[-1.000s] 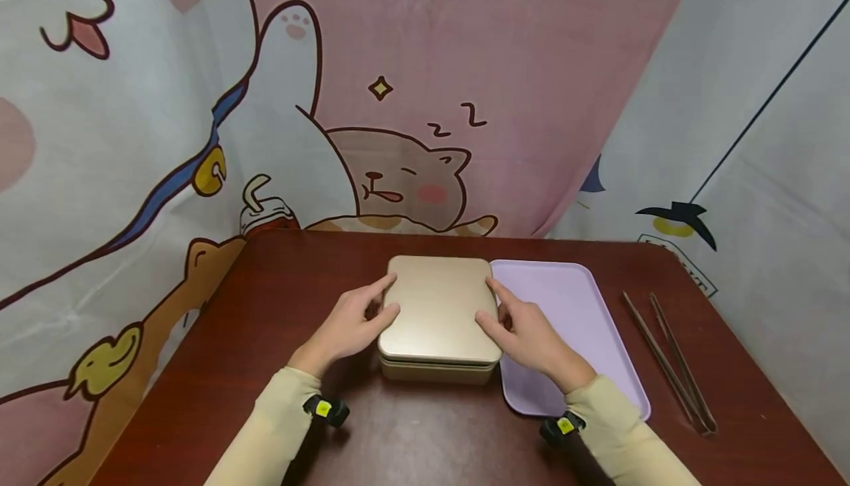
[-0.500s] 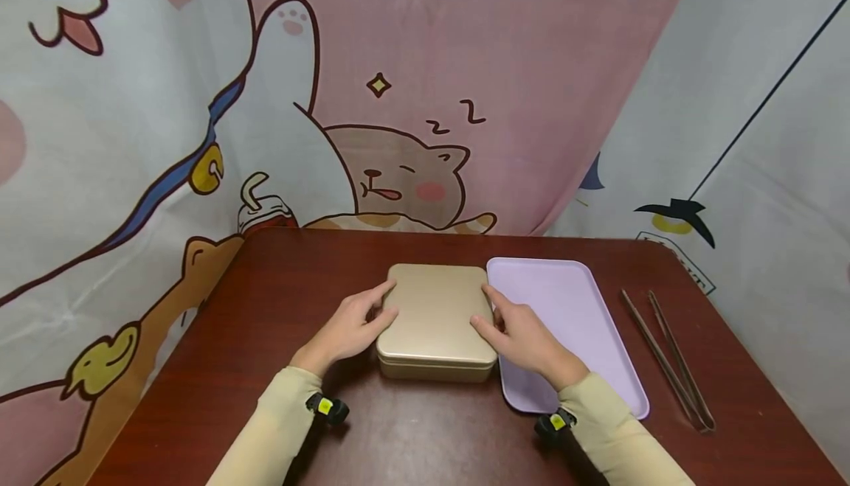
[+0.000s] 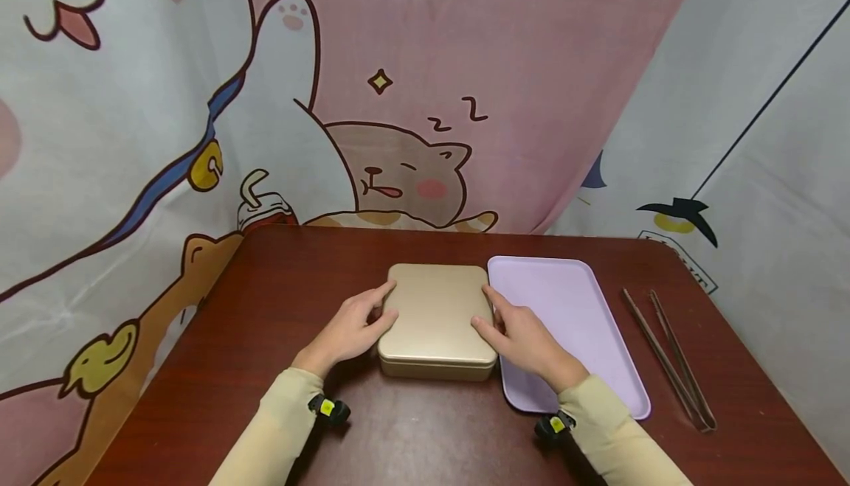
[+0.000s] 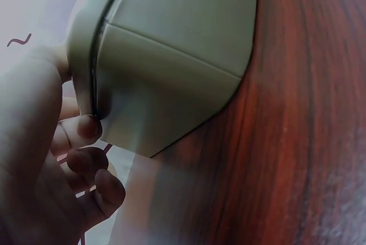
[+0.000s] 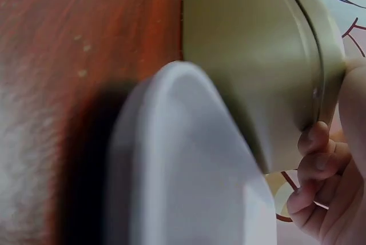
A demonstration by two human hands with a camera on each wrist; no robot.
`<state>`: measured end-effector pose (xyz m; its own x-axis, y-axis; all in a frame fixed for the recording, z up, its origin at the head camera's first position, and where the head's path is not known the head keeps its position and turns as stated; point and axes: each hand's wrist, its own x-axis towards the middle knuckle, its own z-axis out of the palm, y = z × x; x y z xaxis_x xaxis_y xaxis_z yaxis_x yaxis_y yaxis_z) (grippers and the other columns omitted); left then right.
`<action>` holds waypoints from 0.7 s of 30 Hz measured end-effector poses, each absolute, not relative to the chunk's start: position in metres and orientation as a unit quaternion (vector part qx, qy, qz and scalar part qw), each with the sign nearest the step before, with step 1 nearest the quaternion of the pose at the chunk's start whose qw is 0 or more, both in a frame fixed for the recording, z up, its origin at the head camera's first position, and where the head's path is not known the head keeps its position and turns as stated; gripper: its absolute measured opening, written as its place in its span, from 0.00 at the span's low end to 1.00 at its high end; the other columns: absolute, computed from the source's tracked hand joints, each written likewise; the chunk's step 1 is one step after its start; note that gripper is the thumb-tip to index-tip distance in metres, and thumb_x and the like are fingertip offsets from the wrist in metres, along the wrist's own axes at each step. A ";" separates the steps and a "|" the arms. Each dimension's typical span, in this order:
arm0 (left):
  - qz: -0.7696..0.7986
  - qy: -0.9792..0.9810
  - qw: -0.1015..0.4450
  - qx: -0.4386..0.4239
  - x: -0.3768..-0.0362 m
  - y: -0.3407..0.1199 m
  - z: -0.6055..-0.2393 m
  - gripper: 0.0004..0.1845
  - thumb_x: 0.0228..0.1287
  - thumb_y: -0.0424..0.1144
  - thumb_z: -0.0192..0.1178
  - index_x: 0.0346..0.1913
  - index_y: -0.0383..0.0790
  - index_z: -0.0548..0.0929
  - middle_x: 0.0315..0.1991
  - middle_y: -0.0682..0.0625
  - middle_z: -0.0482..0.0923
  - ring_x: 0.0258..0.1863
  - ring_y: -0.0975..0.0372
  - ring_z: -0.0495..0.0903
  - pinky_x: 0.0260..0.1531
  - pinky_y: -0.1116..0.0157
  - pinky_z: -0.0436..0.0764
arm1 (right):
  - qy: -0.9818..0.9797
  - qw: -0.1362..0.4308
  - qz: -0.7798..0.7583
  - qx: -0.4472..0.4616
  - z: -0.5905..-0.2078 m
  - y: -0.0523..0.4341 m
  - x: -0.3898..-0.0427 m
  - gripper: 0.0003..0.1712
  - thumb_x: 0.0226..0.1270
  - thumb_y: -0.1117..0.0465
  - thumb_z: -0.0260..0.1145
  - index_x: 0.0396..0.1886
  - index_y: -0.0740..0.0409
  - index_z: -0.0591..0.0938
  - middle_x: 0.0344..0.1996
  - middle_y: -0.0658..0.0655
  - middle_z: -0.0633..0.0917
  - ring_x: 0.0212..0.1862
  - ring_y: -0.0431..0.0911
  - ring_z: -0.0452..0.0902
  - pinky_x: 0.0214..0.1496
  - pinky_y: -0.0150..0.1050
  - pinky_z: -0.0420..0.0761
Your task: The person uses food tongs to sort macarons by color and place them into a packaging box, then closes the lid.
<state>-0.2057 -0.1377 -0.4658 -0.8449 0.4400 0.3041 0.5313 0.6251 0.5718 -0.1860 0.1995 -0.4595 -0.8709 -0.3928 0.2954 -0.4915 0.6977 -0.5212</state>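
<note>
From the head view, the gold tin (image 3: 437,318) sits mid-worktop (image 3: 279,287), lid on, contents hidden. The left hand (image 3: 350,327) and right hand (image 3: 521,338) clamp its sides. Only the wrist views show fingertips (image 4: 88,126) curled at the lid seam, seemingly under the rim. The lilac tray (image 3: 571,316) touches the tin's right side; chopsticks (image 3: 667,357) lie near the right edge.

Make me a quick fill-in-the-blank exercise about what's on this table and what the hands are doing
1. Both hands grip the gold ____ by its sides.
2. The left hand and right hand hold it on a dark wooden ____.
3. Right of the tin lies a ____ tray.
4. Past the tray lie brown ____ on the table.

Missing words: tin; table; lilac; chopsticks
</note>
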 end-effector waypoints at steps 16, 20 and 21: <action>-0.290 -0.920 0.058 -0.256 -0.203 -0.139 -0.464 0.34 0.79 0.56 0.56 0.80 0.45 0.68 0.46 0.52 0.81 0.44 0.61 0.78 0.47 0.58 0.80 | -0.934 0.065 0.262 0.234 -0.460 0.202 -0.189 0.45 0.77 0.46 0.65 0.79 0.72 0.64 0.20 0.41 0.74 0.22 0.34 0.67 0.29 0.34 0.73; -0.262 -0.927 0.082 -0.254 -0.205 -0.136 -0.458 0.33 0.76 0.55 0.59 0.78 0.44 0.72 0.43 0.51 0.74 0.39 0.60 0.73 0.36 0.61 0.76 | -0.943 0.097 0.230 0.222 -0.455 0.201 -0.192 0.44 0.75 0.44 0.66 0.77 0.69 0.67 0.30 0.50 0.79 0.31 0.42 0.73 0.36 0.41 0.77; -0.254 -0.929 0.089 -0.252 -0.206 -0.134 -0.455 0.34 0.75 0.55 0.59 0.77 0.43 0.73 0.46 0.50 0.74 0.42 0.58 0.73 0.37 0.60 0.76 | -0.944 0.107 0.223 0.219 -0.453 0.200 -0.193 0.44 0.75 0.44 0.66 0.77 0.68 0.68 0.35 0.54 0.80 0.36 0.45 0.75 0.39 0.43 0.78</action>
